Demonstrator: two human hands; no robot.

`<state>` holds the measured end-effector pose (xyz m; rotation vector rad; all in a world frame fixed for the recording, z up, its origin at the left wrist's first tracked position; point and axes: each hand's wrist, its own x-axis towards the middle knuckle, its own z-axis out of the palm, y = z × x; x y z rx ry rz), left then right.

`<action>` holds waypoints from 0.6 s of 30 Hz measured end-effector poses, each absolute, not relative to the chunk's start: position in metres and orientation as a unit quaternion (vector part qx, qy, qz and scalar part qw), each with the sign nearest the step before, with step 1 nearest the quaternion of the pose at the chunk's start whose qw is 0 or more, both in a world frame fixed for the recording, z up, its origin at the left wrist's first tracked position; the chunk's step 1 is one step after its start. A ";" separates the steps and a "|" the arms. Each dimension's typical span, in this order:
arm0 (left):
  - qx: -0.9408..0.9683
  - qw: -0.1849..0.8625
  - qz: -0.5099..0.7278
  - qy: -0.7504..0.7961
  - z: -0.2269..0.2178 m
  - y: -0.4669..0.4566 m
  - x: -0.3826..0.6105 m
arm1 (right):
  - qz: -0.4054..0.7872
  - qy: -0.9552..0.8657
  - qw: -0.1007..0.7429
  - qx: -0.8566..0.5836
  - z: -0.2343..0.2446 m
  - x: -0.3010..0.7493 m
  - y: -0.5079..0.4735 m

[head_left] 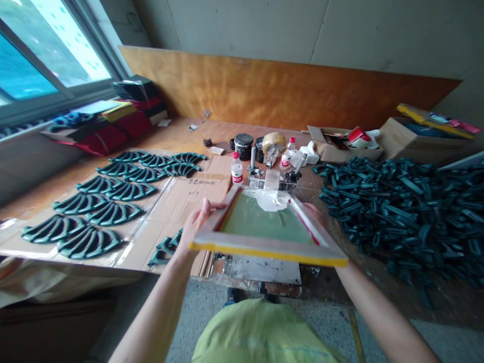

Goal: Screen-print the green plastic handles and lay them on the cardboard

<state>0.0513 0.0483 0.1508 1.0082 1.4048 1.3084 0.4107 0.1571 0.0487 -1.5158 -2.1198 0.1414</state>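
Observation:
My left hand (pixel 197 221) grips the left side of a screen printing frame (pixel 264 245), its thumb up along the outer edge. On the opposite side my right hand (pixel 316 214) holds the right bar, with most of its fingers hidden behind it. The frame is tilted, its near edge raised above a metal base plate (pixel 264 269). White paste (pixel 273 201) lies on the green mesh at the far end, around a pale squeegee-like block (pixel 271 181). Clamps (pixel 291 177) stand behind the frame's far end.
Dark green fan-shaped parts (pixel 88 242) lie in rows on cardboard (pixel 159 214) at left. A large heap of dark green pieces (pixel 397 206) covers the right side. Red-capped bottles (pixel 236 170), black-lidded tubs (pixel 243 146) and open boxes (pixel 342 143) stand behind.

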 end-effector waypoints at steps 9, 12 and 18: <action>0.320 0.534 0.471 0.625 0.021 0.004 0.061 | 0.024 -0.858 0.184 -0.478 0.090 0.324 0.218; 0.315 0.540 0.473 0.621 0.004 0.006 0.060 | 0.040 -0.869 0.096 -0.484 0.082 0.304 0.216; 0.307 0.527 0.481 0.630 -0.003 0.005 0.057 | 0.054 -0.924 0.086 -0.368 0.065 0.328 0.172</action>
